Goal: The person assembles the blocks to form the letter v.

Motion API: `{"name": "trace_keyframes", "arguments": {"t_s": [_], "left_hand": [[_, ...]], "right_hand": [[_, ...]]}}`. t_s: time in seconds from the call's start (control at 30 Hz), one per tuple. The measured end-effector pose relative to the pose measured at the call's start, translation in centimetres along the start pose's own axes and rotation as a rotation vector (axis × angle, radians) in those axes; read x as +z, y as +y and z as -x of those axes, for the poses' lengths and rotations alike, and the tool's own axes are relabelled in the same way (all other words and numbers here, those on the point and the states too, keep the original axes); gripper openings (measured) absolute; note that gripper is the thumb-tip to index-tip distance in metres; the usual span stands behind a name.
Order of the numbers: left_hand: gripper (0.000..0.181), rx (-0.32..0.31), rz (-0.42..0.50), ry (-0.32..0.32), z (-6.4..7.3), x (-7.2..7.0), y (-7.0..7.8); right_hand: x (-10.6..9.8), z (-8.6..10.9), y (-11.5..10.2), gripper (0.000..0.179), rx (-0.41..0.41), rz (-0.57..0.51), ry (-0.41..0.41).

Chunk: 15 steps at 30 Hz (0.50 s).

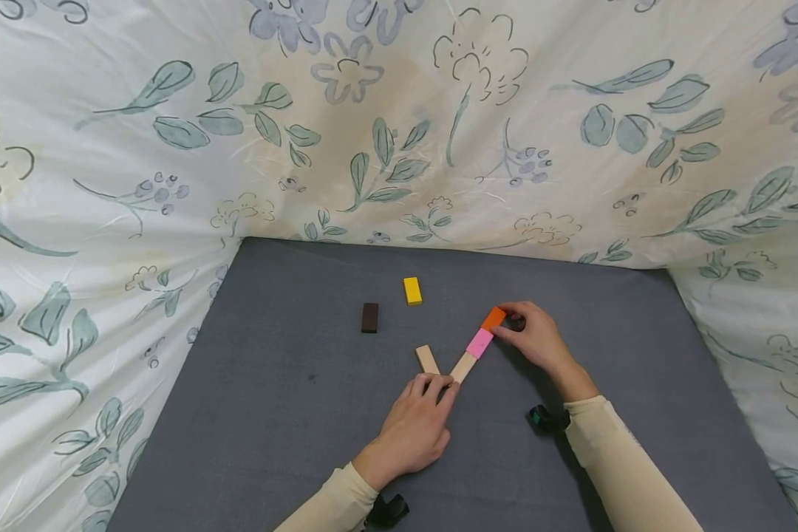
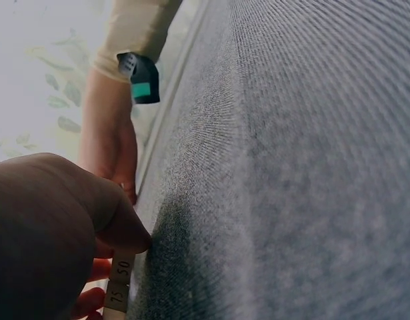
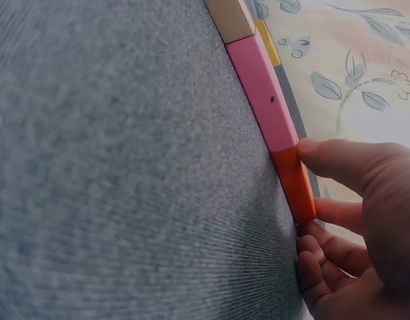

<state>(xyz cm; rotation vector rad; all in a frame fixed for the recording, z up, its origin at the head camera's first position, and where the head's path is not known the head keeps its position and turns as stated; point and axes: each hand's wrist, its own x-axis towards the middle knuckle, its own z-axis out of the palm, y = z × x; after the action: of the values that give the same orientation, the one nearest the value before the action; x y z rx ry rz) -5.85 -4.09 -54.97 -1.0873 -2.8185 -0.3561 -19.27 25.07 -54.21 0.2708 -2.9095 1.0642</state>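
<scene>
Head view, right hand: right of centre in the frame, the right hand (image 1: 539, 340) pinches an orange block (image 1: 493, 319), which meets a pink block (image 1: 479, 343) at its lower left.
Head view, left hand: at lower centre, the left hand (image 1: 411, 427) covers the near ends of two pale wooden blocks (image 1: 463, 368), one joining the pink block, the other slanting to upper left; whether those ends meet is hidden.
Head view, loose blocks: near centre, a dark brown block (image 1: 369, 318), with a yellow block (image 1: 412, 291) to its upper right.
Head view, cloths: grey cloth (image 1: 292, 443) below, floral fabric (image 1: 346, 185) above; sleeves (image 1: 628, 465) cut off at the bottom edge.
Left wrist view, grip: the left hand, dark at lower left, holds pale wood between thumb and fingers; the lower end is cut off.
Left wrist view, writing: sideways markings seem to read "50" and "75"; the digits are uncertain.
Right wrist view, grip: at lower right, the right hand holds the orange block narrowly between thumb and fingers.
Right wrist view, pink block: upper centre, bearing a small dark spot; the pale wood above is cut off.
</scene>
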Motion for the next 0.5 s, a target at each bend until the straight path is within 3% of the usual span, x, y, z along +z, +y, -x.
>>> {"name": "trace_keyframes", "arguments": {"t_s": [0.5], "left_hand": [[0.063, 0.002, -0.003, 0.000, 0.07, -0.04, 0.03]], "right_hand": [[-0.22, -0.12, -0.26, 0.051, 0.002, -0.007, -0.015]]}}
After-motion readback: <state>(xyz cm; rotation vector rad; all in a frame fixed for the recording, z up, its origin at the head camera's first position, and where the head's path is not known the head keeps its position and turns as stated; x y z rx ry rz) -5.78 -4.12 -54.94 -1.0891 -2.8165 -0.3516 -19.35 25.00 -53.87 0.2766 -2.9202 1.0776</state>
